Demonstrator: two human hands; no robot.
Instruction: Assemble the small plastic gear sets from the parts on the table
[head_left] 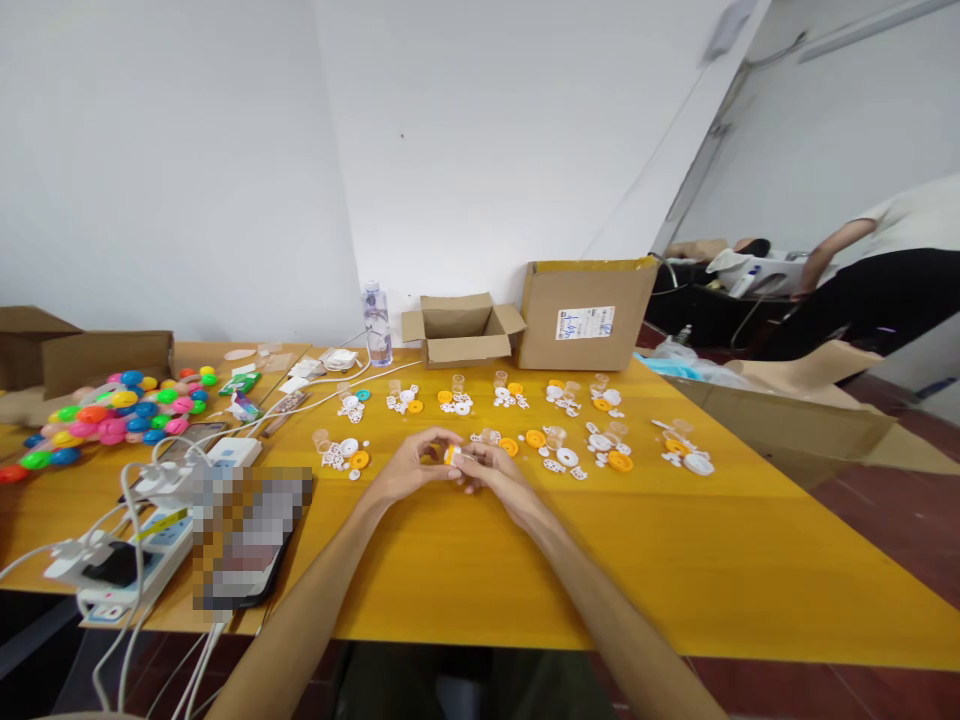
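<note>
From the head view, a smooth yellow-brown tabletop [675,570] with a faint sheen runs up to a plain pale wall [187,150], its right edge slanting down over a reddish-brown floor [930,545]. Along the far edge stand a clear bottle [378,335] with a pale cap, a small corrugated box [466,348] with its flaps spread, and a larger flat-faced carton [585,325] bearing a white label. Beyond the right edge sits a big open cardboard box [765,425], and behind it a person [900,240] in a white top leans forward. Toward the left end, glossy rounded plastic balls [124,412] in mixed bright colours lie heaped before another carton [112,362]; nearer the near left corner are white power strips [169,535] trailing cables and a dark-edged phone [274,565], its screen pixelated. Between the middle and the far edge, clusters form two rough rows: clear cylindrical cups [321,441], thin white perforated plates [555,466], round orange discs [620,461] and one turquoise disc [363,396]. Midway between the near and far edges, the left hand [420,468] and right hand [487,468] meet, fingers curled narrowly around a small white-and-orange piece [452,455], raised just above the tabletop; its exact shape is too small to tell.
</note>
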